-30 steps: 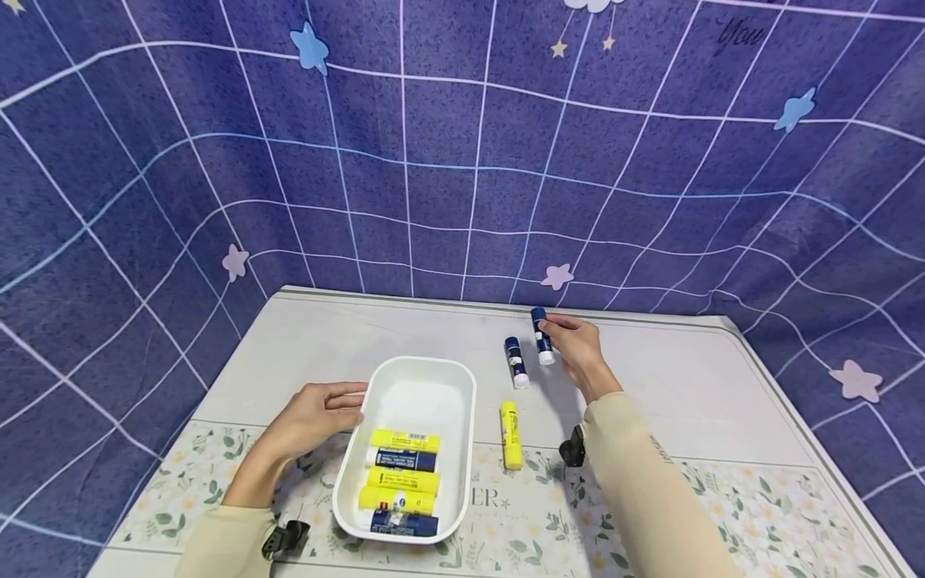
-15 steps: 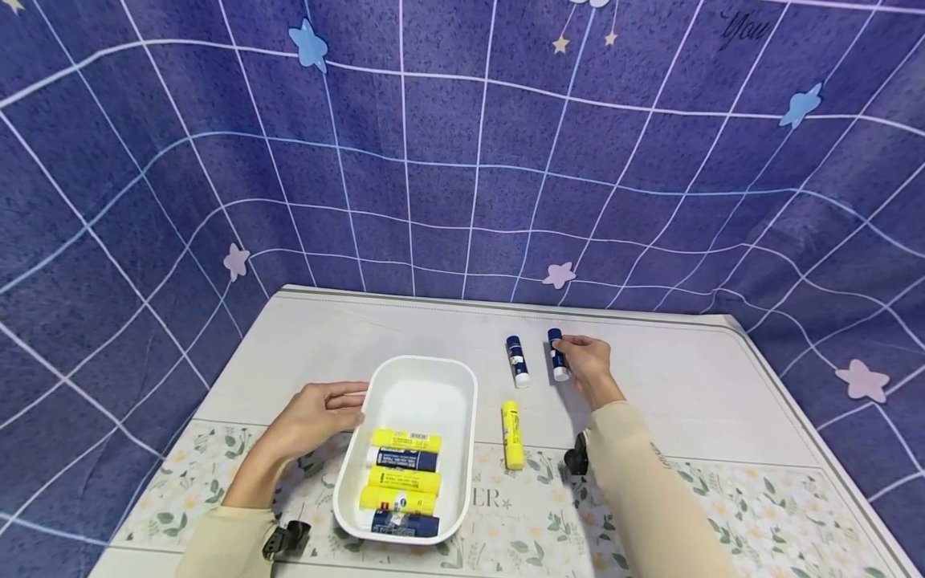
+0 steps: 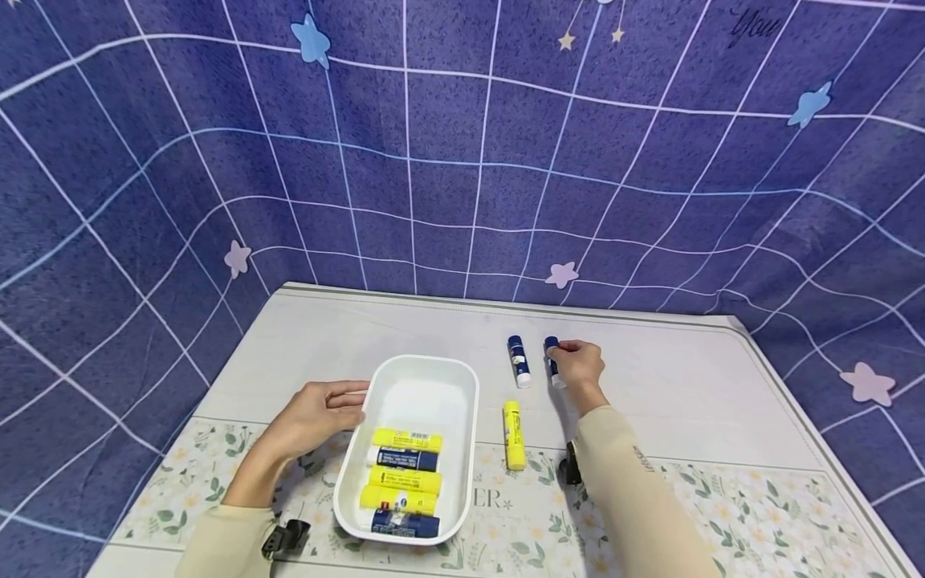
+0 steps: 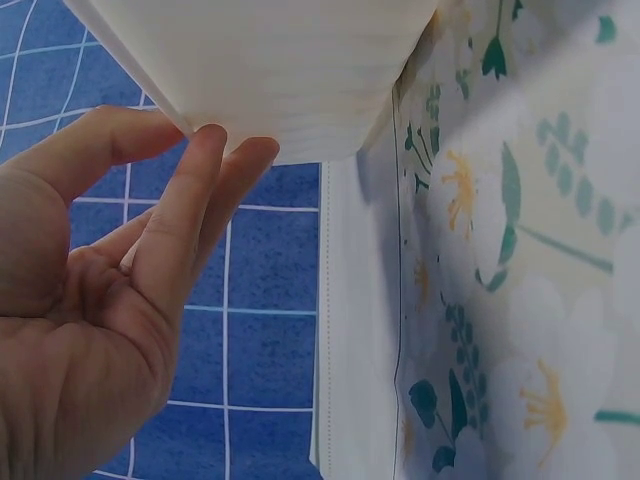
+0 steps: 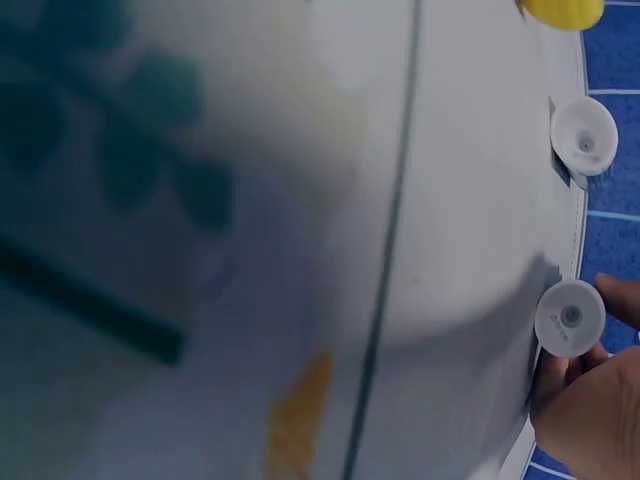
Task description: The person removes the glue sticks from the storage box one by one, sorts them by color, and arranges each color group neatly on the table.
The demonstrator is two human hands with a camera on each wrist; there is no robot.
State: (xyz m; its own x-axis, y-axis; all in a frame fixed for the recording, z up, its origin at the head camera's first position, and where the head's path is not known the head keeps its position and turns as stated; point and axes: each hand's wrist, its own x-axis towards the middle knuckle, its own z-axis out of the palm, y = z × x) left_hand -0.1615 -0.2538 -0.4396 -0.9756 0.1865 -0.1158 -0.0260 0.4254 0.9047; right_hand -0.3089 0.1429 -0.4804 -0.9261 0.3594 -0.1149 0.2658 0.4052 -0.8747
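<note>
Table: a pale mat with a flower print along the near edge; behind it hangs a blue cloth with a white grid and stars.
White tray: it stands on the table, in front of the person and a little to the left. Five glue sticks lie in its near half, side by side, three yellow and two dark blue. The far half of the tray is bare.
Yellow glue stick: it lies alone on the table, just right of the tray, pointing away from the person.
Second blue glue stick: it lies on the table beyond the yellow one, near the right hand but apart from it.
Left hand: the fingers are nearly straight and their tips touch the left wall of the tray; they do not curl around it. The left wrist view shows the fingertips against the tray's outside.
Right hand: it is reached out to the far side of the table, and its fingers are bent around a blue glue stick, holding it.
Held glue stick: it is low at the table, parallel to the second blue one and just right of it. I cannot tell if it touches the surface. Its blue cap sticks out beyond the fingers; in the right wrist view the white round end shows beside the fingers.
In the way: the two loose sticks lie between the right hand and the tray.
</note>
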